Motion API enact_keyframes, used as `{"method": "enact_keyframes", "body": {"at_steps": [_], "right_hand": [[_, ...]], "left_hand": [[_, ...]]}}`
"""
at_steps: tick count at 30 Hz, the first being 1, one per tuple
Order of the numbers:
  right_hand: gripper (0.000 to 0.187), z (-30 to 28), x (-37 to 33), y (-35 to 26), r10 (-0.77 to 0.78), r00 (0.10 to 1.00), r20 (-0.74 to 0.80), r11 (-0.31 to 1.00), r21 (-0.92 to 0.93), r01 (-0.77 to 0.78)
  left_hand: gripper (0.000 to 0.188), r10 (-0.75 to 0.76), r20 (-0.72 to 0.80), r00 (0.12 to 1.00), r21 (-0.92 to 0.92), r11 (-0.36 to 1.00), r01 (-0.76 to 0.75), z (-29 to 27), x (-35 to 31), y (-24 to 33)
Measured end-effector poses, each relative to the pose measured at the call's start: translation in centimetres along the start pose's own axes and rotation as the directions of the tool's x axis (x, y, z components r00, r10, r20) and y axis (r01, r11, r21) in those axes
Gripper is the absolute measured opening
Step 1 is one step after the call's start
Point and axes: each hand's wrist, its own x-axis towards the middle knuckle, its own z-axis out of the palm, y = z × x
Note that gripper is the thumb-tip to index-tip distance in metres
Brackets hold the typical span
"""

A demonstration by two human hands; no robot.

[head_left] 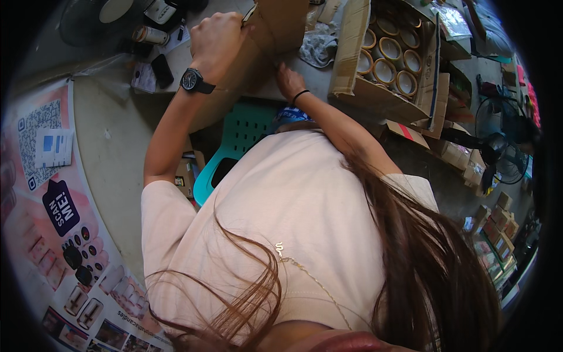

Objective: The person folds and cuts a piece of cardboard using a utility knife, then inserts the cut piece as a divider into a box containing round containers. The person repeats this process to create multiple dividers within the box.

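My left hand (216,44), with a black watch on its wrist, is closed at the upper edge of a brown cardboard box (286,26). A thin, light-edged object (249,14) pokes out beyond its fingers; its kind cannot be made out. Lower and to the right, my right hand (291,83) has its fingers curled against the side of the same box. Whether something small sits between those fingertips is hidden. The box rests on a pale worktable, and its upper end runs out of view.
An open carton (346,64) of round containers with tan rims stands right of the box, beside a crumpled grey cloth (318,48). A dark phone (162,70) lies at the left. Below are a teal chair (239,132) and, far right, a black fan (503,149).
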Motion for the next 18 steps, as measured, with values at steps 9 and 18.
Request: {"method": "enact_keyframes", "body": {"at_steps": [9,18], "right_hand": [[0.030,7.6,2.2,5.4,-0.025,1.000,-0.013,1.000,0.014,0.025],[0.032,9.1,2.4,6.8,-0.013,1.000,0.013,0.996,0.092,0.011]], "left_hand": [[0.048,-0.013,0.046,0.999,-0.030,0.999,0.014,-0.4,0.2,0.1],[0.047,-0.081,0.114,0.990,-0.070,0.993,0.090,-1.3,0.2,-0.7]]}}
